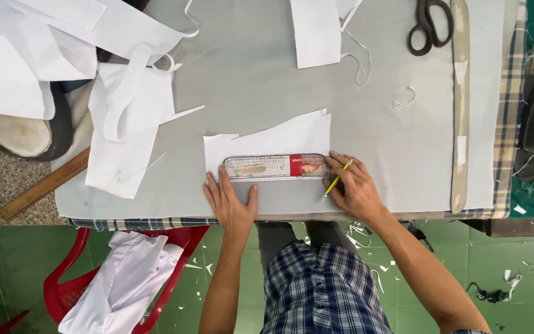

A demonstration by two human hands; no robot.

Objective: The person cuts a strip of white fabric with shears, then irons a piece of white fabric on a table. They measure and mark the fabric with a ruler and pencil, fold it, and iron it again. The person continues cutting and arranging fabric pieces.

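Fingers of left hand [231, 203] spread flat, pressing a clear ruler [275, 166] and white fabric piece [270, 145] near the bench's [403, 142] front edge. Right hand [353, 185] pinched around yellow pencil [336, 180], fingertips touching the ruler's right end.

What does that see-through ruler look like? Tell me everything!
The ruler is a clear plastic strip with rounded corners and a red band right of its middle. It lies flat, lengthwise across a white fabric piece on the grey table cover. The left hand presses near its left end; the right hand, holding a yellow pencil, touches its right end.
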